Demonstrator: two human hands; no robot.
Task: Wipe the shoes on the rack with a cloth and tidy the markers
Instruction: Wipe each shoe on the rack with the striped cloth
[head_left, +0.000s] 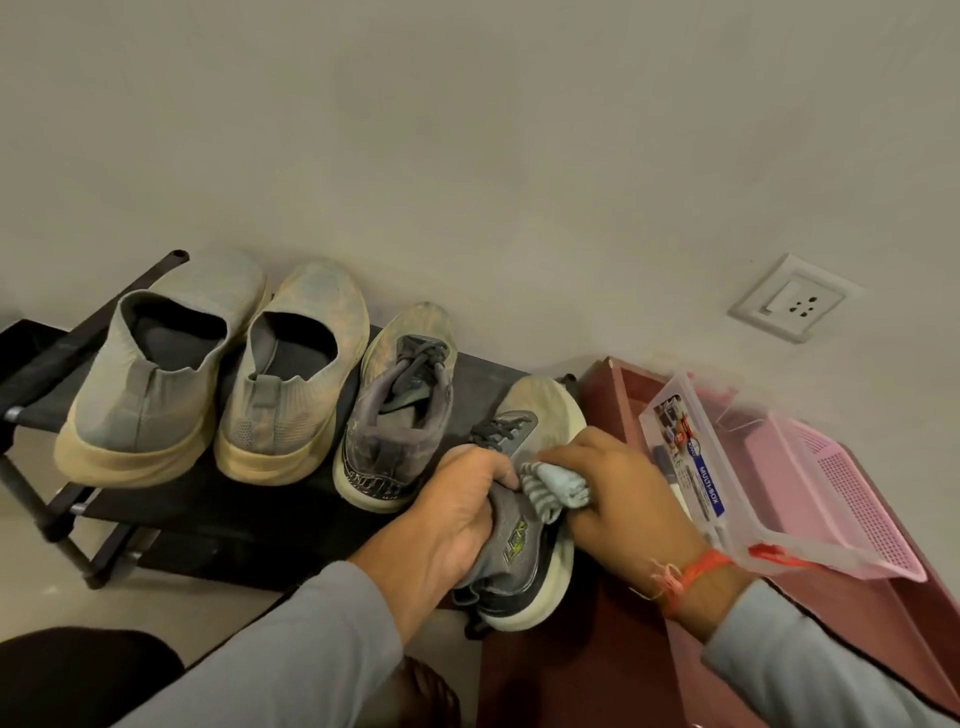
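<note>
Head view. A low black rack (218, 514) against a pale wall carries four shoes. At its left, a pair of grey slip-ons (156, 374) stands heels toward the viewer, the two touching. Beside them sits a dark laced shoe (397, 410). At the rack's right edge, the left hand (457, 525) holds a grey sneaker (519, 561), fingers clamped on its heel collar; the sole overhangs the rack's front edge. The right hand (618, 488) presses a striped grey cloth (556, 491) to the sneaker's upper, fingers closed round it. Just right, a maroon cabinet top (602, 665) bears a clear multi-box (727, 493) resting in a pink basket (852, 504). Bare floor lies before the rack's left half.
</note>
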